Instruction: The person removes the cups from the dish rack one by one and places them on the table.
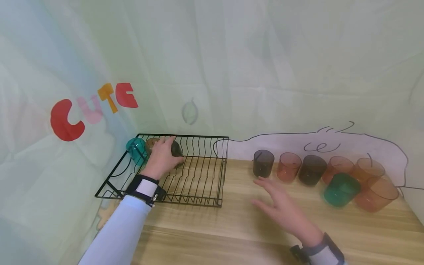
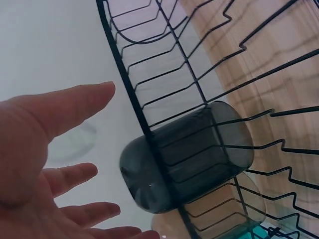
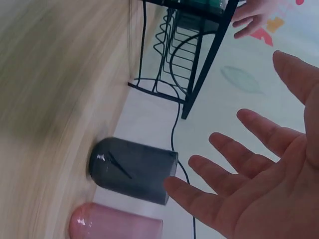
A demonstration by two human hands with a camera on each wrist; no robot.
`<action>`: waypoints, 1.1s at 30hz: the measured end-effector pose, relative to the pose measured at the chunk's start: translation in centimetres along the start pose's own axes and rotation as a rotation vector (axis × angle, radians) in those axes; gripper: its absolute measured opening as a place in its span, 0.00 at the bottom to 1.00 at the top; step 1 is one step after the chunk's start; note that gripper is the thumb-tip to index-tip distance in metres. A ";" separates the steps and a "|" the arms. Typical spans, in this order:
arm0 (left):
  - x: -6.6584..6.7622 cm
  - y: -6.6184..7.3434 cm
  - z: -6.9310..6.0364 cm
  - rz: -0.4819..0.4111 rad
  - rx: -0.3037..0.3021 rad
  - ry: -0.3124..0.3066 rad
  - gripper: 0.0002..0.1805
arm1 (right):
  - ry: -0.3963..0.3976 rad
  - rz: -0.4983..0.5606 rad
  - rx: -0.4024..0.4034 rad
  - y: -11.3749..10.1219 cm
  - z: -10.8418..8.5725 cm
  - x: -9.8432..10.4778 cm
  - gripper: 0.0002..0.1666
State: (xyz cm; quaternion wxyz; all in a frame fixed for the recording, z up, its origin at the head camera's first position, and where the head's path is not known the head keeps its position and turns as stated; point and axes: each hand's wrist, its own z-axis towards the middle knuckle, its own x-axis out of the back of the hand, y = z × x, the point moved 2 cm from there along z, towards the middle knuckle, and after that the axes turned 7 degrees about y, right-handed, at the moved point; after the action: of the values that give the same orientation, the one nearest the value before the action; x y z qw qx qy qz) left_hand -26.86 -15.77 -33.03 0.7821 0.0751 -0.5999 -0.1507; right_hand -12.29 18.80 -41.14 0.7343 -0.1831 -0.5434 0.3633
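Observation:
My left hand [image 1: 161, 159] is over the black wire dish rack [image 1: 198, 136], beside a dark grey cup [image 2: 199, 149] lying tipped in its slots. In the left wrist view the thumb and fingers are spread, apart from that cup. An amber cup [image 1: 150, 143] and a teal cup [image 1: 135, 149] sit farther left in the rack, the amber one partly hidden by the hand. Above the wooden table, my right hand [image 1: 286, 211] has its fingers extended and holds nothing. Nearest to it stands another dark grey cup [image 3: 132, 169], upright on the table.
Right of that cup stand a pink cup [image 1: 289, 167], a black cup [image 1: 312, 170], a green cup [image 1: 342, 189] and several pink or orange ones [image 1: 375, 195], grouped closely. A pale printed cloth [image 1: 232, 73] hangs behind and to the left of the table [image 1: 198, 235].

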 end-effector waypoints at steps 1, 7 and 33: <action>-0.1 0.0 0.0 0.003 0.001 -0.005 0.47 | -0.003 0.004 -0.003 0.0 0.1 -0.2 0.41; -0.7 0.0 0.4 0.002 0.019 -0.034 0.47 | -0.017 0.012 -0.019 0.1 0.1 -1.0 0.42; -1.7 -0.3 0.3 0.058 0.046 -0.046 0.36 | 0.008 0.051 -0.034 -0.8 0.8 -1.6 0.41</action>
State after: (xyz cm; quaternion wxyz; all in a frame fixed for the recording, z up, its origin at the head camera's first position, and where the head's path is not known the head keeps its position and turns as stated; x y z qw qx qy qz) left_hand -27.56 -15.52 -34.62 0.7704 0.0721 -0.6228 -0.1160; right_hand -13.04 17.03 -41.40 0.7236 -0.2107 -0.5417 0.3722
